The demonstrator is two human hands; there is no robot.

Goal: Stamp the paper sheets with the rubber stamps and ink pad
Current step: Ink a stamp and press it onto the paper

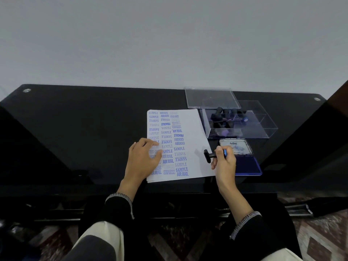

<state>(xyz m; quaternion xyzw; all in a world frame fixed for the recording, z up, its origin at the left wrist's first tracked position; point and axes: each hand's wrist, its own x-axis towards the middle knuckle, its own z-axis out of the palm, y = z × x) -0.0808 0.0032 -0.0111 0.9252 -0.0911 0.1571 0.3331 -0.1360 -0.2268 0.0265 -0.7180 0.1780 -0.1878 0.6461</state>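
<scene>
A white paper sheet [190, 129], on top of a thin stack, lies on the black table and carries several blue stamp marks in its left and middle columns. My left hand [143, 159] rests on its left part, fingers loosely bent. My right hand [224, 161] grips a black rubber stamp [208, 156] with a blue cap, held sideways above the sheet's right edge, its stamping face pointing left. The open ink pad [248, 164], with a blue pad and a raised lid, lies just right of that hand.
A clear plastic box [263, 127] with several black stamps stands behind the ink pad; its clear lid [211, 97] lies further back. The black glossy table [84, 129] stretches to the left. My knees are below the table's front edge.
</scene>
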